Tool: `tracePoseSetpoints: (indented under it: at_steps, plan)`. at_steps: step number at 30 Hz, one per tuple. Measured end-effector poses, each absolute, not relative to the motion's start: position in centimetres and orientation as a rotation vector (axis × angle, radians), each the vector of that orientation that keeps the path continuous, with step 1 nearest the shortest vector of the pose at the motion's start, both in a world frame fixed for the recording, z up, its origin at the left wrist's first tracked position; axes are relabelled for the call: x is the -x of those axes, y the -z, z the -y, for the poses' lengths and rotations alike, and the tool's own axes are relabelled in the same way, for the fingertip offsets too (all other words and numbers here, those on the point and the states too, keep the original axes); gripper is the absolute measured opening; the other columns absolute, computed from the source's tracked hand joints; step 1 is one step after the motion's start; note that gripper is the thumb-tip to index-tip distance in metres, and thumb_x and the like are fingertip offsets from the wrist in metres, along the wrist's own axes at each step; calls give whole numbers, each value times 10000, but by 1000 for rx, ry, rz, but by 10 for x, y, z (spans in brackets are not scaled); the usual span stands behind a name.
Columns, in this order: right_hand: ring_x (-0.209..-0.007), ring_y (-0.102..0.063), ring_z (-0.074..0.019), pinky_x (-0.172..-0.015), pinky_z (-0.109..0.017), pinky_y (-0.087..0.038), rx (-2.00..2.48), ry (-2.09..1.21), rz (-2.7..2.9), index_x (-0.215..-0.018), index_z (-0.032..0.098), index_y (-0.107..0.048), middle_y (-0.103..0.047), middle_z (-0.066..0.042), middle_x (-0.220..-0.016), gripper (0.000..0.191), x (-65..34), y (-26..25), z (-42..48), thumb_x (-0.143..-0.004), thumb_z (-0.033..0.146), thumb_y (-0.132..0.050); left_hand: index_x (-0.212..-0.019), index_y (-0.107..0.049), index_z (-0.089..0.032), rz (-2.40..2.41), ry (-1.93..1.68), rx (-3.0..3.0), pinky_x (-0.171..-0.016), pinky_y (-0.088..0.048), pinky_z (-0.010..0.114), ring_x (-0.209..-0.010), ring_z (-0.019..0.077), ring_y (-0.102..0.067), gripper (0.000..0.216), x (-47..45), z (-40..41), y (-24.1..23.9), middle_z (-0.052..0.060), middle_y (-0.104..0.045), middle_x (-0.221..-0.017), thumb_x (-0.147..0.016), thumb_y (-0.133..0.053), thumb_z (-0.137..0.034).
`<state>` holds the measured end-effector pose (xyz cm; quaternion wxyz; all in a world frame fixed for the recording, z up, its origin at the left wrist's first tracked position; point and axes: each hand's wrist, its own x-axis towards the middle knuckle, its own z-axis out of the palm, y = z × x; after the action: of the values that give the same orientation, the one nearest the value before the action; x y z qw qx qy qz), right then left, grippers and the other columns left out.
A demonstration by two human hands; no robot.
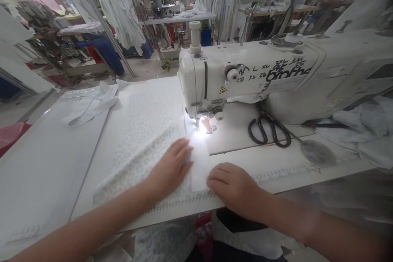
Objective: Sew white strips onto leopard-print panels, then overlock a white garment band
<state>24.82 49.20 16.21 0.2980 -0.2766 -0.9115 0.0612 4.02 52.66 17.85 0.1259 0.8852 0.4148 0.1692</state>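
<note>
A pale fabric with a faint spotted print [147,106] lies on the sewing table, running up to the presser foot [197,124] of a white sewing machine [245,73]. A plain white strip [200,168] lies along its right side, below the lit needle area. My left hand [173,163] rests on the printed fabric, fingers stretched toward the foot and thumb apart. Beside the strip's right edge, my right hand [235,186] is closed with its fingers curled under. Whatever lies between those fingertips is hidden.
Black-handled scissors [270,131] lie right of the needle, by a round grey metal disc [317,152]. A measuring tape [282,172] runs along the front edge. Fabric scraps [92,110] lie at left, and bunched fabric [362,127] at right. Other machines stand behind.
</note>
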Motion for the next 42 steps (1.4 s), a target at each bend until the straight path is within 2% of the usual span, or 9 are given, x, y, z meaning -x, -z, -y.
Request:
tracePoseSetpoints:
  at_steps: [5, 13, 23, 32, 37, 42]
  plan:
    - [-673, -469, -161, -621, -285, -390, 767, -45, 2420, -669, 110, -585, -562, -61, -686, 238, -245, -165, -515, -816, 26, -417, -1179, -427, -183, -1087, -553, -2429, -1061, -347, 405, -1276, 172, -315, 290, -45, -512, -179, 81, -429, -1309, -892, -388, -183]
    - [-667, -487, -162, -600, -277, -381, 804, 61, 2392, -698, 111, -623, -599, -50, -694, 242, -241, -164, -550, -814, 22, -429, -1116, -527, -204, -987, -472, -2530, -1042, -344, 434, -1238, 198, -377, 258, -35, -553, -183, 52, -536, -1218, -888, -420, -260]
    - [-864, -503, -197, -793, -348, -405, 846, -37, 2442, -918, 145, -627, -616, -60, -896, 217, -251, -167, -581, -904, 194, -416, -1181, -506, -239, -907, -354, -2739, -1004, -338, 465, -1261, 238, -344, 315, -30, -593, -186, 45, -479, -1299, -884, -426, -306]
    - [-939, -502, -231, -833, -393, -395, 1011, -25, 2414, -1068, 149, -590, -615, -69, -1074, 263, -249, -161, -585, -889, 245, -423, -1123, -533, -222, -837, -430, -2793, -995, -346, 427, -1158, 217, -455, 292, -28, -624, -190, 63, -523, -1244, -877, -443, -352]
    - [-970, -499, -246, -842, -408, -396, 1067, -19, 2431, -1100, 146, -576, -603, -63, -1119, 280, -249, -163, -585, -887, 254, -429, -1126, -528, -218, -853, -438, -2803, -967, -369, 419, -1152, 229, -452, 291, -28, -622, -192, 70, -519, -1241, -876, -442, -339]
    - [-980, -500, -244, -851, -419, -402, 1053, -38, 2426, -1103, 144, -567, -596, -73, -1124, 277, -250, -163, -584, -883, 249, -435, -1040, -547, -223, -871, -443, -2787, -955, -379, 402, -1162, 229, -436, 219, -28, -619, -193, 58, -527, -1218, -869, -448, -316]
